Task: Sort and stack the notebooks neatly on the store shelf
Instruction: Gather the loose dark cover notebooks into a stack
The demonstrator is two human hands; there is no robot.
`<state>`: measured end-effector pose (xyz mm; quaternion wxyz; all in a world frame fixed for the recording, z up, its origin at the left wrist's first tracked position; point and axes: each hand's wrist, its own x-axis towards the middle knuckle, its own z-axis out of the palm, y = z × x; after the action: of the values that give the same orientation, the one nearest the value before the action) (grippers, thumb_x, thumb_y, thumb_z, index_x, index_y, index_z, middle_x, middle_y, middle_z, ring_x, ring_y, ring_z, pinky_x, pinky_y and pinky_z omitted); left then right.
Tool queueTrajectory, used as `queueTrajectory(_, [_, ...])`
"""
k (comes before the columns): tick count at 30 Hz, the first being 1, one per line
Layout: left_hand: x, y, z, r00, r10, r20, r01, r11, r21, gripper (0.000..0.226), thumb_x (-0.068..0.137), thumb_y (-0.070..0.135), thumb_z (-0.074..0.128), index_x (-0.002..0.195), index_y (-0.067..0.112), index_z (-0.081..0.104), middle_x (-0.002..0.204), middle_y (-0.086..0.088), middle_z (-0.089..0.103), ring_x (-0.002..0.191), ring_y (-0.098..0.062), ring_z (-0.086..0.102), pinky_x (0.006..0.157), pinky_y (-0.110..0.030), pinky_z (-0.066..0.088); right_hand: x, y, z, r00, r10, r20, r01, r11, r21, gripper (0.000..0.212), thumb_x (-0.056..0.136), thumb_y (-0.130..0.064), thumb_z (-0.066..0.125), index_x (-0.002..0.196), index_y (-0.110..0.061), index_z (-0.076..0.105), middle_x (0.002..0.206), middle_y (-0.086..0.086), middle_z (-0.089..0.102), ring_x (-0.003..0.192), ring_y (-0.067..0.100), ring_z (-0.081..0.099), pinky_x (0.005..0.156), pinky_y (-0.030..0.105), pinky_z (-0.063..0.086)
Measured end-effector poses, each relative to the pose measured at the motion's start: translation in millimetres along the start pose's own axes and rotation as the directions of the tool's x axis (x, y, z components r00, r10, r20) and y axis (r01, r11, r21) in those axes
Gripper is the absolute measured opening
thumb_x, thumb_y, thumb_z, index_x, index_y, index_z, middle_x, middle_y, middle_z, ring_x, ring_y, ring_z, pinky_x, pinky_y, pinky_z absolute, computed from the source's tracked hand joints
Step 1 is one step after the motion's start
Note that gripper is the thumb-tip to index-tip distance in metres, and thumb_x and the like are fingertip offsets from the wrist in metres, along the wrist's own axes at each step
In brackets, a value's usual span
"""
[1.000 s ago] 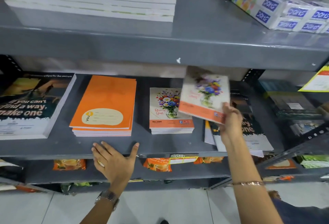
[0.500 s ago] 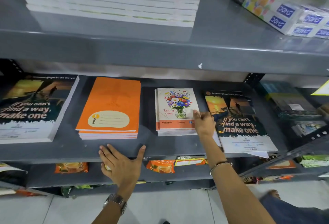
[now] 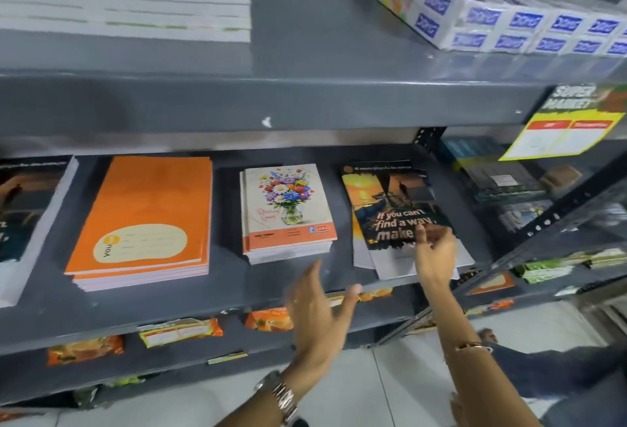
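Notebooks in separate piles on grey shelf (image 3: 217, 294); right hand (image 3: 436, 250) pinching dark quote notebook (image 3: 390, 209) at 3 o'clock, left hand (image 3: 319, 311) spread wide, empty, below floral stack (image 3: 288, 212)

Four piles of notebooks lie on the middle shelf (image 3: 234, 294): one orange pile (image 3: 144, 219), one flower pile (image 3: 288, 211), and two dark sunset piles, one at the left edge (image 3: 23, 223) and one on the right (image 3: 397, 209). Two hands reach in, left hand (image 3: 317, 311) and right hand (image 3: 436, 250)
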<state>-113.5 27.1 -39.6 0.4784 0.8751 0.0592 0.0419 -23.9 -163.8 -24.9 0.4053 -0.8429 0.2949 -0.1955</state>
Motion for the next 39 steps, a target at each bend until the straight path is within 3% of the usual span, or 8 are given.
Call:
queueTrajectory(5, [44,48,59,0.928,-0.039,0.370,0.013,0.997,0.071,0.078,0.084,0.051,0.049,0.142,0.009,0.018,0.150,-0.010,0.028,0.135,-0.028,0.028,0.109,-0.037,0.028,43,36,-38,0.978,0.188,0.088,-0.123,0.869,-0.479,0.060,0.087,-0.036,0.055,0.128,0.003,0.038,0.136,0.028,0.042,0.126,0.043,0.038,0.103,0.049,0.032])
queueTrajectory(9, [63,58,77,0.904,-0.132,0.407,0.098,0.990,0.103,0.078,0.085,0.045,0.051,0.143,0.006,0.017,0.152,-0.015,0.021,0.138,-0.031,0.025,0.109,-0.039,0.029,61,52,-46,0.949,0.276,0.156,-0.167,0.852,-0.496,0.068,0.081,-0.046,0.062,0.128,-0.001,0.043,0.136,0.025,0.043,0.128,0.041,0.038,0.107,0.048,0.033])
queueTrajectory(13, [79,60,75,0.884,-0.299,0.360,0.337,0.940,-0.047,0.061,0.074,0.027,0.069,0.127,0.010,0.044,0.136,-0.014,0.045,0.122,-0.029,0.048,0.097,-0.036,0.044,72,55,-52,0.911,0.326,0.253,-0.260,0.930,-0.260,0.056,0.073,-0.027,0.077,0.115,0.005,0.058,0.126,0.022,0.060,0.117,0.034,0.055,0.098,0.036,0.044])
queueTrajectory(17, [86,72,67,0.777,-0.344,0.528,0.530,0.810,-0.251,0.058,0.068,-0.005,0.071,0.121,0.004,0.048,0.131,-0.011,0.055,0.115,-0.024,0.054,0.092,-0.030,0.047,58,50,-64,0.935,0.315,0.165,-0.327,0.943,0.053,0.046,0.073,-0.003,0.075,0.112,0.005,0.053,0.115,0.024,0.063,0.095,0.028,0.058,0.079,0.029,0.040])
queueTrajectory(22, [79,86,51,0.778,-0.288,0.558,0.524,0.787,-0.324,0.077,0.070,-0.011,0.066,0.137,0.007,0.032,0.142,-0.008,0.043,0.125,-0.019,0.045,0.104,-0.033,0.041,29,38,-74,0.926,0.362,0.108,-0.377,0.874,0.307,0.046,0.076,0.002,0.069,0.117,0.001,0.049,0.107,0.016,0.058,0.092,0.024,0.055,0.073,0.029,0.043])
queueTrajectory(31, [102,37,-117,0.905,-0.169,0.391,0.356,0.803,-0.478,0.073,0.075,-0.017,0.057,0.136,0.015,0.035,0.143,-0.004,0.041,0.108,-0.013,0.048,0.055,-0.018,0.047,-59,-64,4,0.975,0.131,0.182,-0.210,0.818,0.535,0.035,0.077,-0.007,0.072,0.083,-0.023,0.042,0.095,0.005,0.055,0.085,0.018,0.053,0.066,0.013,0.045])
queueTrajectory(35, [111,-13,-221,0.939,-0.231,0.255,0.338,0.754,-0.563,0.070,0.076,-0.021,0.051,0.133,0.017,0.039,0.143,-0.005,0.039,0.097,-0.008,0.048,0.055,-0.019,0.044,-119,-139,70,0.961,-0.024,0.276,-0.153,0.785,0.601,0.041,0.078,-0.003,0.070,0.076,-0.028,0.038,0.089,0.006,0.053,0.085,0.019,0.053,0.061,0.010,0.047])
queueTrajectory(39, [112,-88,-334,0.933,-0.347,0.097,0.340,0.762,-0.551,0.069,0.075,-0.019,0.053,0.133,0.018,0.042,0.134,-0.004,0.043,0.080,-0.002,0.045,0.061,-0.024,0.037,-200,-212,153,0.885,-0.126,0.448,-0.209,0.752,0.625,0.041,0.079,0.004,0.066,0.081,-0.025,0.038,0.096,0.013,0.053,0.087,0.020,0.053,0.080,0.031,0.047])
